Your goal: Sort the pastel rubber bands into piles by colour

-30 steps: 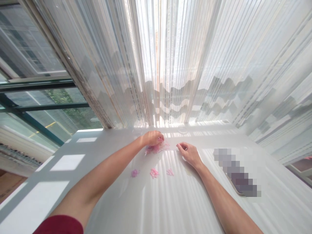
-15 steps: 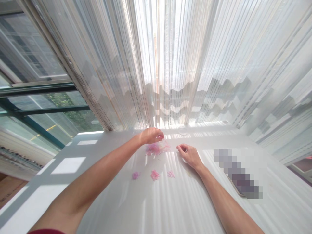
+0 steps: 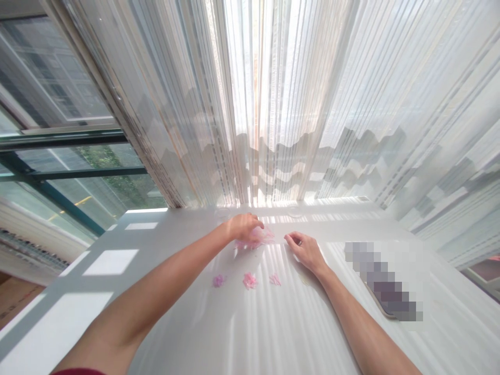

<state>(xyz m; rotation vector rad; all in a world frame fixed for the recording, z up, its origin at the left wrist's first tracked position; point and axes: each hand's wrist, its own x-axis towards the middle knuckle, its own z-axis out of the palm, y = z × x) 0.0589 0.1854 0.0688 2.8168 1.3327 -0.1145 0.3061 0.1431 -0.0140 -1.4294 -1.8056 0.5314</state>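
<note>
My left hand (image 3: 244, 227) reaches over the far pile of small translucent pink and lilac pieces (image 3: 264, 238). Its fingers point down into the pile and look apart, though their tips are partly hidden. To the right of the pile, my right hand (image 3: 307, 250) rests on the table with its fingers curled and thumb and forefinger close together. Whatever it may pinch is too small to see. Nearer to me lie three small groups in a row: lilac pieces (image 3: 219, 281), deeper pink pieces (image 3: 250, 281) and pale pink slivers (image 3: 275, 279).
Beneath everything is a white table (image 3: 219, 333) striped by sunlight. A phone-like object (image 3: 385, 311), mostly blurred out, lies to the right. Faint yellowish bits (image 3: 305, 280) sit beside my right wrist. Sheer striped curtains (image 3: 273, 104) hang along the table's far edge.
My left hand has come down from just above the pile onto it, its fingers loosening from a pinch. My right hand stays in place. The view has shifted slightly.
</note>
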